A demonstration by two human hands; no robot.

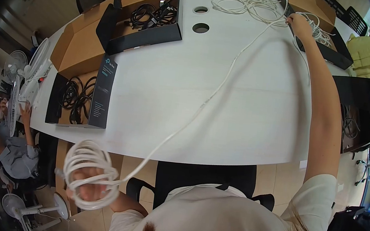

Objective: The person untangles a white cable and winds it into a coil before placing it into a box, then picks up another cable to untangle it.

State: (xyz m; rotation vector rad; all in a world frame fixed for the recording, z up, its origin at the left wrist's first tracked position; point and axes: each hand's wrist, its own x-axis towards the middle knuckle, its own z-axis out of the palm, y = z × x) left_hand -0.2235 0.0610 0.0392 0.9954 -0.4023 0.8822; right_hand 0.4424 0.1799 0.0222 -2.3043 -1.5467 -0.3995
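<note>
A coil of white cable (92,156) is gripped in my left hand (86,184), held off the table's near left edge. Its loops hide most of the fingers. From the coil a single strand (205,102) runs up across the table to my right hand (297,25), stretched out to the far right. The right fingers are closed around the white cable there. A loose pile of white cable (250,1) lies beside this hand at the far edge. Close by on its right stands an open box (336,53) with more white cable inside.
Two open boxes with black cables, a far one (146,39) and a nearer one (103,91), stand on the left of the white table (172,109). A black chair (205,178) is in front of me. Another person (18,155) sits at left near white fans (28,73).
</note>
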